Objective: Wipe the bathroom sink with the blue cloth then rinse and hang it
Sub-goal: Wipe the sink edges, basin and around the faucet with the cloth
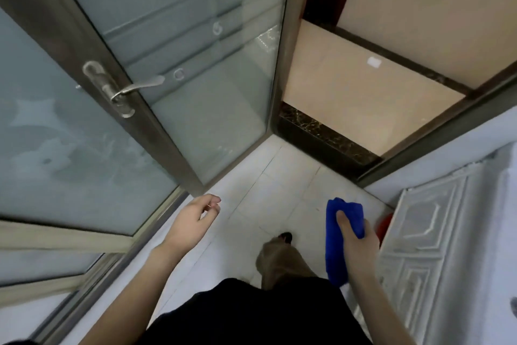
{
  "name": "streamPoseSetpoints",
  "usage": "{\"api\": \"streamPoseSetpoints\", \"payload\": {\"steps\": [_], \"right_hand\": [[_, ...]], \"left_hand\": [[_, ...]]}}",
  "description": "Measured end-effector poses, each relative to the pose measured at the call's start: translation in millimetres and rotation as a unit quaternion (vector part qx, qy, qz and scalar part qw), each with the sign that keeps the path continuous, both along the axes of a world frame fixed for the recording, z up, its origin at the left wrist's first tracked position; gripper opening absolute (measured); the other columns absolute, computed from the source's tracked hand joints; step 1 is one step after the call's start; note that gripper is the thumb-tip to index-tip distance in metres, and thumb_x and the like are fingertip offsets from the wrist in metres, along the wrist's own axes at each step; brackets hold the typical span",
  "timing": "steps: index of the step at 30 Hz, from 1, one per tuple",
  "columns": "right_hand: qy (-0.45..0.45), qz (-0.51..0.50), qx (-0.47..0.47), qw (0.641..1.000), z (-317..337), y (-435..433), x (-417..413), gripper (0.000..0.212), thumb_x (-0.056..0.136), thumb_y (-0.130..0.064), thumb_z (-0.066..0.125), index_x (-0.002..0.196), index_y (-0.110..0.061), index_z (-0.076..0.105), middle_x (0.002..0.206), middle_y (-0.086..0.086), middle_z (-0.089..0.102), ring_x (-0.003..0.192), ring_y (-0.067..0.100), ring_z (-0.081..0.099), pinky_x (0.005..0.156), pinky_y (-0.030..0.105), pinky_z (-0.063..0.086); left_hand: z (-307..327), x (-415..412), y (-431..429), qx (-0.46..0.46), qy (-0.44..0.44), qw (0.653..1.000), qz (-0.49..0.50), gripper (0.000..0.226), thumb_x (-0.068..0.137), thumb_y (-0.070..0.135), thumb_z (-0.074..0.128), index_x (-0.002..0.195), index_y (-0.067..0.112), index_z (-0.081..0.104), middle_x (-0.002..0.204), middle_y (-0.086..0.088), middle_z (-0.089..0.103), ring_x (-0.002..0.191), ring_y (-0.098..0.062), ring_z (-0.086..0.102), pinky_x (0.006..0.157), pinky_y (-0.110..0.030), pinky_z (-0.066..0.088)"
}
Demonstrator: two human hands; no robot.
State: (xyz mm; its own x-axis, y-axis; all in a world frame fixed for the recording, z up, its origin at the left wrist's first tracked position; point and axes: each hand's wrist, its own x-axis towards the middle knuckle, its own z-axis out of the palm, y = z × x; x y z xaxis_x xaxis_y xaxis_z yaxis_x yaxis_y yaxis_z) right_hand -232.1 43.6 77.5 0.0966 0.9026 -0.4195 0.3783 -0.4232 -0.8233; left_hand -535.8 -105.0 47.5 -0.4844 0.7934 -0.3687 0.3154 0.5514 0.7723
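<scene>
While the frosted glass door (92,109) is filling the left of the view and the pale tiled floor (268,185) is running ahead to a dark marble threshold (327,140), no sink is showing anywhere, so the person is probably walking with the cloth in hand, either towards the basin or towards a place to hang it; which of the two cannot be told from here. The white embossed cabinet panel (425,235) is standing close on the right, and a red thing (384,225) is peeking out at its foot, too hidden to name. A trouser leg and a dark shoe (285,237) are stepping forward between the arms. The blue cloth (340,235) is hanging bunched and lengthwise from the right hand (359,241), which is wrapped closed around its upper part with the thumb pressing across the front. The left hand (195,221) is carrying nothing, its fingers loosely curled and half open, near the door's lower frame. To do this step well, the person is best keeping the cloth gathered so its tail is not dragging, and the free hand ready for the lever handle (131,90). No container is in sight.
</scene>
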Motion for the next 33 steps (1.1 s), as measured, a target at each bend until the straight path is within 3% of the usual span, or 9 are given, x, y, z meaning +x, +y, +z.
{"api": "streamPoseSetpoints", "payload": {"steps": [4, 9, 12, 18, 21, 26, 29, 33], "right_hand": [[0.018, -0.003, -0.018, 1.000, -15.4, 60.9, -24.3, 0.026, 0.088, -0.041, 0.069, 0.089, -0.017, 0.059, 0.078, 0.003, 0.063, 0.066, 0.019, 0.058, 0.056, 0.028, 0.040], [0.036, 0.008, -0.050, 0.998, -23.8, 167.1, -67.5, 0.026, 0.090, -0.039, 0.068, 0.086, -0.015, 0.057, 0.077, 0.004, 0.061, 0.066, 0.019, 0.055, 0.058, 0.028, 0.041], [0.052, 0.009, -0.029, 0.998, -13.8, 226.2, -86.8, 0.019, 0.090, -0.038, 0.069, 0.085, -0.025, 0.057, 0.079, 0.000, 0.063, 0.067, 0.018, 0.058, 0.058, 0.028, 0.042], [0.070, -0.022, 0.006, 0.997, 1.2, 323.6, -85.8, 0.020, 0.089, -0.037, 0.070, 0.095, -0.021, 0.060, 0.079, 0.003, 0.066, 0.066, 0.022, 0.061, 0.059, 0.030, 0.046], [0.049, -0.081, 0.018, 0.995, -9.4, 348.9, -72.4, 0.019, 0.090, -0.036, 0.069, 0.090, -0.019, 0.059, 0.074, 0.002, 0.064, 0.062, 0.020, 0.059, 0.057, 0.028, 0.044], [0.019, -0.253, -0.026, 0.967, -44.0, 360.1, -45.0, 0.028, 0.089, -0.035, 0.070, 0.086, -0.009, 0.059, 0.075, 0.013, 0.062, 0.063, 0.022, 0.056, 0.060, 0.034, 0.045], [-0.012, -0.376, -0.037, 0.926, -49.9, 362.4, -35.2, 0.023, 0.087, -0.037, 0.072, 0.080, -0.021, 0.057, 0.072, 0.003, 0.062, 0.064, 0.015, 0.056, 0.058, 0.028, 0.043], [-0.033, -0.514, -0.031, 0.856, -44.4, 362.4, -33.3, 0.023, 0.085, -0.039, 0.073, 0.081, -0.018, 0.064, 0.067, -0.006, 0.063, 0.058, 0.004, 0.056, 0.053, 0.024, 0.042]], "left_hand": [[-20.9, -11.8, 47.7, -0.041, -0.016, 0.999, 0.010, 0.013, 0.097, 0.029, 0.056, 0.104, 0.033, 0.066, 0.109, 0.017, 0.065, 0.101, -0.002, 0.062, 0.084, -0.019, 0.044], [-22.2, -30.3, 137.7, -0.086, -0.002, 0.996, 0.007, 0.016, 0.096, 0.022, 0.059, 0.111, 0.023, 0.066, 0.106, 0.005, 0.066, 0.100, -0.016, 0.063, 0.089, -0.031, 0.048], [-3.2, -48.0, 216.4, -0.070, 0.027, 0.997, -0.022, 0.016, 0.096, 0.021, 0.059, 0.110, 0.024, 0.066, 0.105, 0.006, 0.065, 0.097, -0.013, 0.062, 0.083, -0.027, 0.043], [32.7, -69.9, 381.7, -0.004, 0.071, 0.989, -0.133, 0.021, 0.098, 0.026, 0.055, 0.117, 0.020, 0.065, 0.108, 0.007, 0.063, 0.098, -0.010, 0.060, 0.089, -0.027, 0.044], [22.0, -70.2, 444.8, -0.014, 0.080, 0.977, -0.196, 0.021, 0.099, 0.025, 0.055, 0.115, 0.019, 0.065, 0.109, 0.006, 0.063, 0.098, -0.010, 0.058, 0.082, -0.019, 0.041], [-26.9, -75.7, 535.1, -0.112, 0.056, 0.940, -0.316, 0.025, 0.100, 0.018, 0.053, 0.121, 0.010, 0.064, 0.121, -0.007, 0.064, 0.105, -0.018, 0.057, 0.090, -0.027, 0.039], [-38.8, -77.1, 609.2, -0.124, 0.016, 0.905, -0.407, 0.015, 0.100, 0.018, 0.052, 0.110, 0.020, 0.063, 0.110, -0.003, 0.064, 0.106, -0.022, 0.060, 0.078, -0.028, 0.043], [-31.9, -42.7, 716.4, -0.142, 0.009, 0.835, -0.531, 0.015, 0.102, 0.031, 0.048, 0.110, 0.030, 0.060, 0.109, 0.007, 0.062, 0.100, -0.009, 0.059, 0.072, -0.021, 0.044]]}}
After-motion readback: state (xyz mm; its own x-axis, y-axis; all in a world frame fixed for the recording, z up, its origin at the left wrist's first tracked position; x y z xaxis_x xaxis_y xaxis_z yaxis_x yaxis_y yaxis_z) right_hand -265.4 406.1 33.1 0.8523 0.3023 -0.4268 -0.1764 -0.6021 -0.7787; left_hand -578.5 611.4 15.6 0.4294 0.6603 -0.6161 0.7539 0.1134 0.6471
